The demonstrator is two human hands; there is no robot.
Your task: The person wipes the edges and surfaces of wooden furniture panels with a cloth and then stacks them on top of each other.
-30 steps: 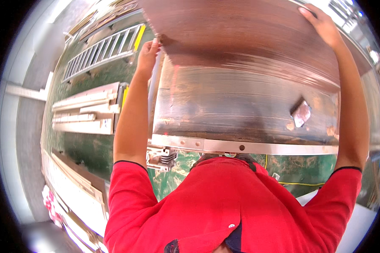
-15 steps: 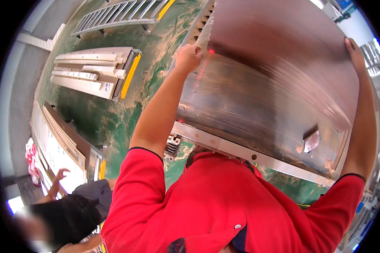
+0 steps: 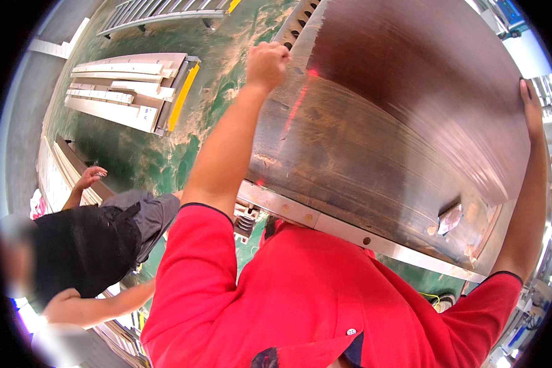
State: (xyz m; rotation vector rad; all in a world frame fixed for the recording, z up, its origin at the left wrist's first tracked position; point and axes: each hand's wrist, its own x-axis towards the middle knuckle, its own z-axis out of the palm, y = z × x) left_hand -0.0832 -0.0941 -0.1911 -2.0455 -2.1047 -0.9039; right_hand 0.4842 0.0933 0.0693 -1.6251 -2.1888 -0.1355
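A large brown board [image 3: 405, 80] with a glossy face lies on a worn metal machine table [image 3: 325, 159]. My right hand [image 3: 532, 107] is at the board's right edge, a fingertip showing over it and the other fingers hidden. Clear of the board's left edge, my left hand [image 3: 268, 66] is closed in a fist above the table's left side. Whatever may be inside that fist is hidden. A red laser line [image 3: 295, 110] runs across the table from the board's near left corner toward me.
A co-worker in a dark shirt [image 3: 86, 251] stands at my left. Beyond are a rack of pale board strips [image 3: 119, 89] and a metal roller stand [image 3: 165, 17] on the dusty green floor [image 3: 147, 156]. A small offcut [image 3: 451, 219] lies on the table's near right.
My left hand has pulled away from the board's corner, up and left, its fingers tighter. My right hand stays at the board's edge. The co-worker has moved nearer to me.
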